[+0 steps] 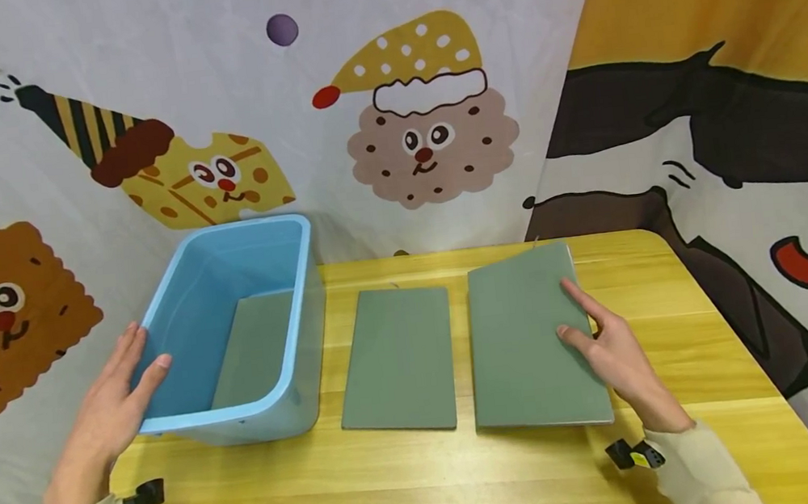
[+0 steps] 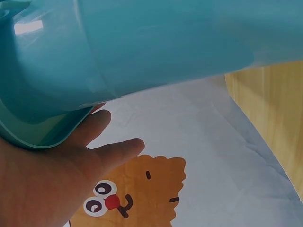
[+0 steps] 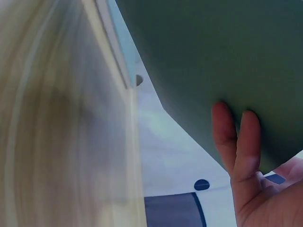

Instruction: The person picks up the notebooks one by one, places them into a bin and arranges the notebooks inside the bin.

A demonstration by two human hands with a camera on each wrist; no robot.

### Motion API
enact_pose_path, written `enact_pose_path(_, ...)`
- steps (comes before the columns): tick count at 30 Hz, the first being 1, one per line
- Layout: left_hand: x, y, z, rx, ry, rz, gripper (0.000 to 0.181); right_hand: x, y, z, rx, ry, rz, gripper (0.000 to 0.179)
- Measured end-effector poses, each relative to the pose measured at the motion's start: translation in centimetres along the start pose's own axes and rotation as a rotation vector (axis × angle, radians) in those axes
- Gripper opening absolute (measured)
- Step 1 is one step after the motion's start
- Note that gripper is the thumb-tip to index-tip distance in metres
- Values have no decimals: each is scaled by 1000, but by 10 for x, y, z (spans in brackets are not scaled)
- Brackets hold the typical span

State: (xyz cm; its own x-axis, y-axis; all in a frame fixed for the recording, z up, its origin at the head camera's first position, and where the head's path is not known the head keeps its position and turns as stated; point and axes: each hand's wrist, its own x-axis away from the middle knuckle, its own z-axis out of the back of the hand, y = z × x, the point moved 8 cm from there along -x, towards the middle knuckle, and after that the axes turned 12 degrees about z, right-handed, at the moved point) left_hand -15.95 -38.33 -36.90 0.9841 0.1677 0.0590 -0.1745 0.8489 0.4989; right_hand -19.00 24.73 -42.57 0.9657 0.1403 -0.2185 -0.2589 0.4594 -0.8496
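At the left, a light blue plastic bin (image 1: 302,335) stands on the table with a green notebook (image 1: 253,352) lying inside. My left hand (image 1: 111,398) holds the bin's left rim, thumb over the inner side; the left wrist view shows its fingers (image 2: 116,153) by the outer wall. A second green notebook (image 1: 400,358) lies flat right of the bin. Further right, my right hand (image 1: 614,349) grips another green notebook (image 1: 530,345) by its right edge, thumb on the cover. Its fingers (image 3: 247,142) press the underside in the right wrist view, where that side is raised off the table.
The yellow wooden table (image 1: 426,485) has its rounded far right corner behind the held notebook. A cloth (image 1: 321,146) printed with cartoon figures hangs behind and beside the table. Dark straps with small devices (image 1: 635,454) sit at both sleeves.
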Motion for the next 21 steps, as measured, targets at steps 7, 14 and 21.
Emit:
enact_pose_path(7,-1,0,1,0,-6,6,71,0,-17,-4,-167,36,-16,71)
enact_pose_path(14,2,-1,1,12,-9,11,71,-7,-40,-8,-290,72,33,71)
enact_pose_path(21,2,0,2,12,0,-11,70,-19,-73,-16,-454,122,87,70)
